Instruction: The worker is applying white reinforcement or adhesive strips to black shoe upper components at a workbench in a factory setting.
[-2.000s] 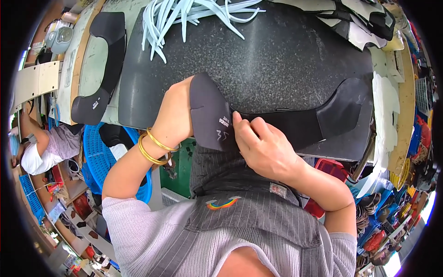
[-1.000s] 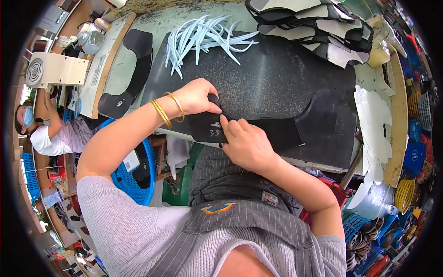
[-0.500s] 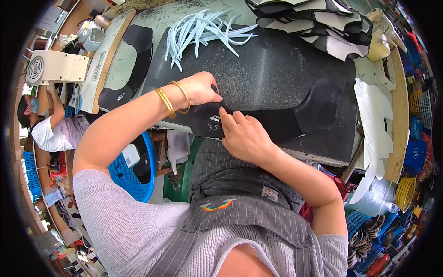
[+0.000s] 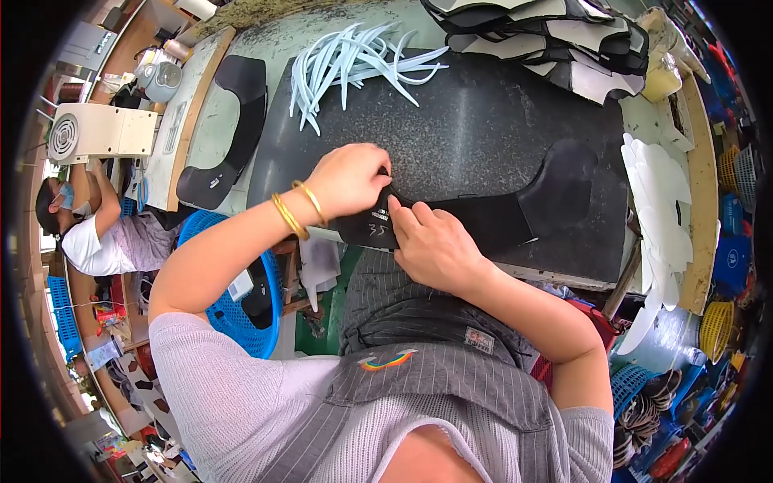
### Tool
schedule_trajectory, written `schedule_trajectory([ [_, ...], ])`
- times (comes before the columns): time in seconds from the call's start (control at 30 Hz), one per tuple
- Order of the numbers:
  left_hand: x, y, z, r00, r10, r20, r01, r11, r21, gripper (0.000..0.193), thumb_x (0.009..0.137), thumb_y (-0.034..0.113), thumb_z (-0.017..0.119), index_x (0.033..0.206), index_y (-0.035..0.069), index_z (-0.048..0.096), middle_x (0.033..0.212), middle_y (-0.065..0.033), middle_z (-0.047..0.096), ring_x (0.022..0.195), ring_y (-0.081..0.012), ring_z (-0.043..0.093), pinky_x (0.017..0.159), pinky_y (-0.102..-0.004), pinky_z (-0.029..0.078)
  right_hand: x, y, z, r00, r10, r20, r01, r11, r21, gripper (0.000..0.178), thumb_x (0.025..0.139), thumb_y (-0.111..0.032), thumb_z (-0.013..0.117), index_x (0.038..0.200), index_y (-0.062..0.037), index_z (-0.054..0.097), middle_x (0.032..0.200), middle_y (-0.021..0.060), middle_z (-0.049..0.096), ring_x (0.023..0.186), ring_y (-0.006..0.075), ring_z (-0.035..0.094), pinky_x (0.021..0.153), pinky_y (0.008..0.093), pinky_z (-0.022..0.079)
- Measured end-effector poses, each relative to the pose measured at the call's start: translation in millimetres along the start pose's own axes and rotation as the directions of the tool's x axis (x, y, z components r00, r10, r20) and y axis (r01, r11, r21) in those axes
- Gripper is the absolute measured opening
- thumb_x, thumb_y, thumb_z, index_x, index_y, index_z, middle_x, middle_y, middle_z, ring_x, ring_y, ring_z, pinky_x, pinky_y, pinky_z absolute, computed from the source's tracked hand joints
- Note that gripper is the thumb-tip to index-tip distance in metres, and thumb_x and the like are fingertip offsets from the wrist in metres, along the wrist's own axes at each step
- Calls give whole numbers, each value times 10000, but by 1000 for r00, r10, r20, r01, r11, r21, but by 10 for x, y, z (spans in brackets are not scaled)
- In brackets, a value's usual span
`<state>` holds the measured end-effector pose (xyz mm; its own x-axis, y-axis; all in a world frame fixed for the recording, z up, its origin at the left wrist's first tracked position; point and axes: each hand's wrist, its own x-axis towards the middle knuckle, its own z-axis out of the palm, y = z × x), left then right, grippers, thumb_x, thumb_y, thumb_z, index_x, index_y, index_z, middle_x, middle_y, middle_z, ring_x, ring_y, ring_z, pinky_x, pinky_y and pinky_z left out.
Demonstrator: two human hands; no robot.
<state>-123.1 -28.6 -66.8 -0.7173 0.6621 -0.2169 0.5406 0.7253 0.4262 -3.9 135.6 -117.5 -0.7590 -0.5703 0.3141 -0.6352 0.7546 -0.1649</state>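
A curved black shoe-upper piece (image 4: 485,220) lies near the front edge of a dark, scuffed work board (image 4: 451,137). Its broad, smoother end stretches to the right; pale markings show on its left end. My left hand (image 4: 351,179) is closed on the inner edge of that left end, thumb and fingers pinched together. Close beside it, my right hand (image 4: 437,244) grips the same edge, thumb tip nearly touching the left fingers and the other fingers curled over the piece. The fingers hide the exact spot they pinch.
Pale blue strips (image 4: 342,72) lie heaped at the back of the board. Grey-and-black cut pieces (image 4: 555,48) are stacked back right; white cutouts (image 4: 656,217) line the right side. Another black piece (image 4: 241,121) rests at left. A blue basket (image 4: 274,310) stands below; a co-worker (image 4: 113,237) sits far left.
My left hand has come slightly nearer, and its wrist has lowered. My right hand has shifted a little with it, still on the edge. The whole view has moved slightly.
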Motion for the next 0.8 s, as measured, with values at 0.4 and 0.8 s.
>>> schedule_trajectory([
  [0.4, -104, -166, -3, 987, -131, -90, 73, 876, -477, 336, 783, 107, 745, 1078, 12, 616, 966, -148, 710, 921, -261, 696, 817, -333, 530, 65, -17, -70, 999, 16, 40, -14, 999, -38, 729, 696, -273, 701, 1293, 107, 526, 1394, 185, 490, 939, 182, 512, 779, 286, 476],
  [0.8, -185, -161, 103, 933, -125, -337, -1, 937, -349, 319, 765, 118, 780, 995, 19, 582, 866, -142, 678, 813, -301, 683, 715, -345, 526, 251, -127, -79, 979, 131, 158, -113, 987, -117, 875, 652, -401, 749, 1328, 100, 509, 1415, 226, 476, 852, 173, 504, 646, 252, 472],
])
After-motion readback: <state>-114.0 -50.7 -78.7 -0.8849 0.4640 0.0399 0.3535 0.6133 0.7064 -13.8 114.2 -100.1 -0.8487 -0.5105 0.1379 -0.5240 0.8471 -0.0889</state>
